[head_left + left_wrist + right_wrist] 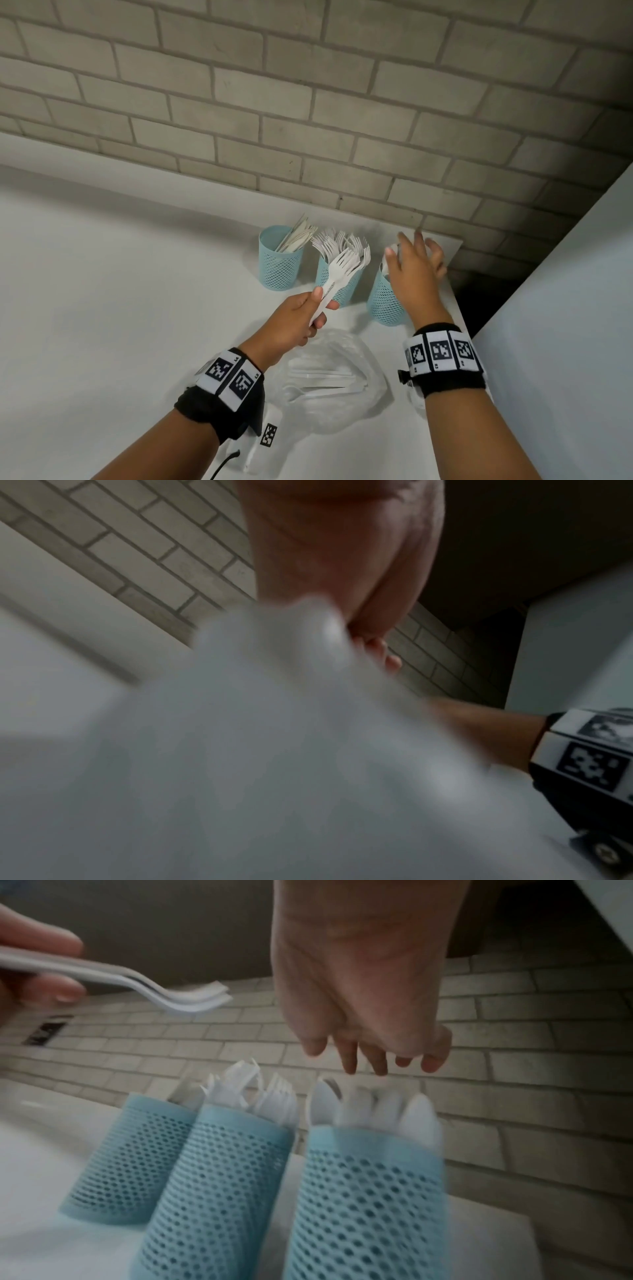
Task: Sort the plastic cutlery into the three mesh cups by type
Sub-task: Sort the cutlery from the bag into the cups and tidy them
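Observation:
Three blue mesh cups stand in a row on the white counter: the left cup [281, 260] holds knives, the middle cup [337, 284] is full of forks [346, 245], and the right cup [385, 301] holds spoons [373, 1104]. My left hand [305, 315] grips a small stack of white forks [337, 274] by the handles, tines up in front of the middle cup. My right hand [411, 263] hovers over the right cup with fingers spread and nothing in them. The left wrist view is blurred white.
A clear plastic bag [329, 380] with a few clear pieces inside lies on the counter [102, 308] between my forearms. A brick wall [308, 102] runs close behind the cups. The counter's right edge [459, 308] drops off beside the right cup.

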